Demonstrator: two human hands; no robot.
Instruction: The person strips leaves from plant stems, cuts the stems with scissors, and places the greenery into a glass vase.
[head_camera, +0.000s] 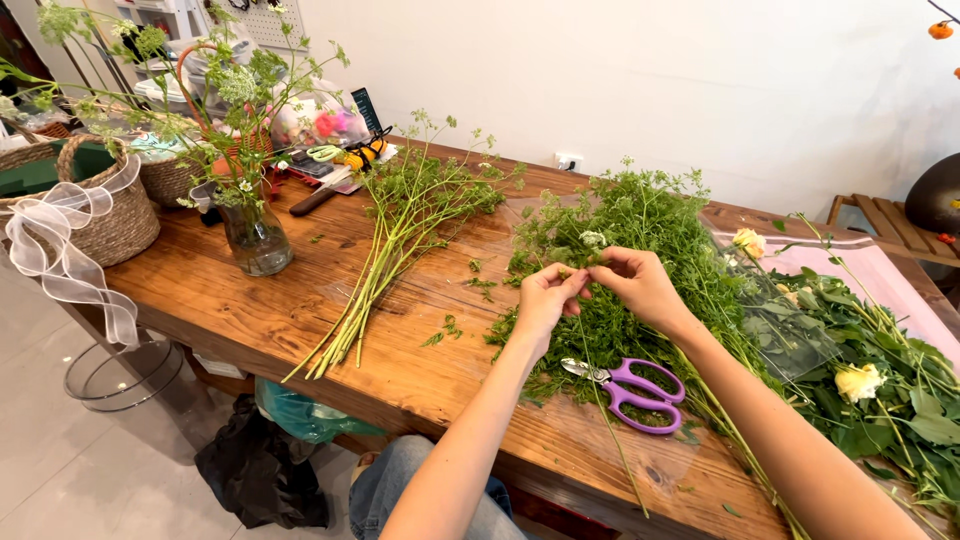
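My left hand (547, 297) and my right hand (636, 283) meet above a wooden table (300, 310), both pinching a thin green stem (601, 400) that hangs down toward the table's front edge. The fingertips close on its leafy top. Under the hands lies a heap of feathery green stems with small white flowers (640, 225). Purple-handled floral scissors (630, 387) lie shut on the greenery just below my right wrist. A tidy bunch of stripped long green stems (395, 250) lies to the left of my hands.
A glass vase (255, 235) with tall wispy stems stands at the left, beside woven baskets (110, 215) with a white ribbon. Yellow roses with leaves (860, 380) lie at the right on clear wrap and pink paper. Tools clutter the back left. A dark bag (255, 470) lies on the floor.
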